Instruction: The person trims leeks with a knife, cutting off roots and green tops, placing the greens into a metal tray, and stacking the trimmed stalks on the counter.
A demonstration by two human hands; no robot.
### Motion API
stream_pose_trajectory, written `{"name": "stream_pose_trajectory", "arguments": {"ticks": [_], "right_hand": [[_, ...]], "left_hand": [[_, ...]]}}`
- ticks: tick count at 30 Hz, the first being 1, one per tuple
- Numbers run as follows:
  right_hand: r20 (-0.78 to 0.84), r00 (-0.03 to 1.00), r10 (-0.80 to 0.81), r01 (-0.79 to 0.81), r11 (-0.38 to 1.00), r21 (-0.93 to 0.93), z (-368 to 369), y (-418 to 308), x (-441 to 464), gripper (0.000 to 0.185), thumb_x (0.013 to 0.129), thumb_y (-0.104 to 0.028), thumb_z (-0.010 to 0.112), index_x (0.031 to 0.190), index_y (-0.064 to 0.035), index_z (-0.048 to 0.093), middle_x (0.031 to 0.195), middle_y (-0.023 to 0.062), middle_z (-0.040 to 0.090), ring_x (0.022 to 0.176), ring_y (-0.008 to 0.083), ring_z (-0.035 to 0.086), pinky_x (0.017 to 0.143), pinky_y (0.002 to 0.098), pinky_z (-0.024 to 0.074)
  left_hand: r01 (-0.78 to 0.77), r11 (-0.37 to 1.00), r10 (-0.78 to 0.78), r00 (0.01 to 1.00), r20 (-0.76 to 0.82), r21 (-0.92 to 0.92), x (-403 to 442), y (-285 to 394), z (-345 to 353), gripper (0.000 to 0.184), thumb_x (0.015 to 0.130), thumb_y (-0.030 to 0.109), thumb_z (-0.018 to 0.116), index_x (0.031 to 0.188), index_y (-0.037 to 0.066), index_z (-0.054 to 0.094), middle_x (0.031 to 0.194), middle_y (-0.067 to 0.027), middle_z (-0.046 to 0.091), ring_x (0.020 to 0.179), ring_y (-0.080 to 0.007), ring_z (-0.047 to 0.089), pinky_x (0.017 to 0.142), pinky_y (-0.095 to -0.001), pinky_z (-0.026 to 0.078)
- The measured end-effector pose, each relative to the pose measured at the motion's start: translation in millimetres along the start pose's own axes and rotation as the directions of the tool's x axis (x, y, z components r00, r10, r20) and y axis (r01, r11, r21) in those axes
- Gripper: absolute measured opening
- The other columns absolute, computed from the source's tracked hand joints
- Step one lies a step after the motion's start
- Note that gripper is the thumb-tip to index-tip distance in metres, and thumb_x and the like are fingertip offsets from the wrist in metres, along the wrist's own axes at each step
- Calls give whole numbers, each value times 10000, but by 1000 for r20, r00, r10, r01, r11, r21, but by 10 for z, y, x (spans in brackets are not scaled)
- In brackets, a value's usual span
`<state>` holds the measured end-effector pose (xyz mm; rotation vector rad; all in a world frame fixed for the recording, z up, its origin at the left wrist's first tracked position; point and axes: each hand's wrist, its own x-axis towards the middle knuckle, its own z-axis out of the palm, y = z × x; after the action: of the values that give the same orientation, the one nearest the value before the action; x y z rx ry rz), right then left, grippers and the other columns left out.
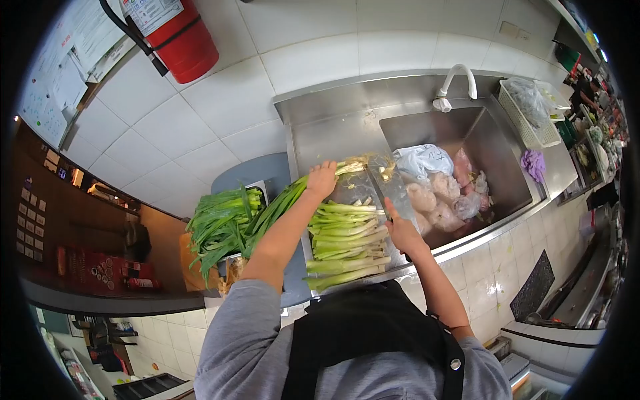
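My left hand (322,179) is closed around a bunch of leeks (288,197), near their pale root ends. Long green leaves trail from it toward the left. In my right hand (403,233) is a knife (379,191), its blade pointing away from me close to the root ends. Trimmed leek stalks (347,240) lie side by side on the steel counter between my forearms. Small cut root pieces (385,172) sit by the blade.
To the right, a steel sink (497,133) holds several plastic bags of meat (443,190) under a white faucet (460,83). Left of the counter, more leek greens (223,217) lie over a grey surface. A white basket (530,117) and a purple cloth (533,163) stand beyond the sink.
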<state>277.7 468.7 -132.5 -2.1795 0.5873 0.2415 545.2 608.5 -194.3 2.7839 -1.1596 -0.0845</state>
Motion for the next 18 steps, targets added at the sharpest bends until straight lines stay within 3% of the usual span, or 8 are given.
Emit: {"name": "stream_pose_trajectory", "arguments": {"ticks": [3, 8, 10, 13, 17, 18], "right_hand": [[-3, 1000, -21, 21, 1000, -7, -22, -5, 13, 642, 1002, -169, 464, 1571, -211, 170, 731, 295, 648, 481, 393, 591, 519, 517, 490], [25, 999, 33, -34, 997, 68, -59, -72, -112, 644, 997, -158, 472, 1569, -210, 180, 728, 299, 642, 552, 432, 611, 581, 539, 488], [-186, 963, -194, 166, 974, -155, 44, 111, -111, 650, 990, -153, 483, 1566, -234, 194, 753, 310, 638, 653, 469, 624, 647, 562, 472], [-101, 970, -223, 205, 964, -170, -66, -77, -256, 646, 985, -175, 493, 1560, -272, 214, 789, 312, 640, 743, 497, 618, 699, 579, 452], [-104, 945, -310, 272, 922, -277, -94, -25, 48, 632, 990, -193, 493, 1556, -299, 231, 777, 286, 651, 642, 443, 635, 631, 540, 487], [-58, 985, -160, 149, 976, -157, -272, -180, 37, 628, 993, -196, 489, 1557, -299, 231, 762, 269, 650, 586, 401, 627, 586, 507, 499]], "left_hand": [[-89, 996, 90, 996, -26, 29, 123, 57, 21, 344, 901, 233, 658, 1169, 57, 533, 1196, -154, 604, 1103, -381, 592, 920, -514, 463], [16, 999, -14, 999, 32, -46, 99, 86, 39, 306, 908, 229, 653, 1140, 56, 552, 1155, -177, 619, 1052, -396, 615, 866, -502, 498], [42, 998, -41, 999, 22, -54, 121, 62, -2, 308, 908, 227, 655, 1149, 63, 557, 1140, -182, 623, 1041, -404, 617, 853, -499, 506], [83, 989, -75, 995, 68, -121, 134, 112, -37, 286, 895, 227, 669, 1124, 83, 576, 1129, -173, 627, 1031, -400, 618, 854, -492, 510], [119, 981, -115, 993, 37, -152, 111, 132, -41, 258, 873, 229, 690, 1071, 90, 601, 1121, -163, 631, 1016, -384, 623, 847, -489, 513], [134, 979, -132, 991, 17, -155, 99, 131, -42, 249, 865, 230, 696, 1051, 89, 610, 1119, -162, 632, 1010, -379, 625, 844, -488, 515]]}}
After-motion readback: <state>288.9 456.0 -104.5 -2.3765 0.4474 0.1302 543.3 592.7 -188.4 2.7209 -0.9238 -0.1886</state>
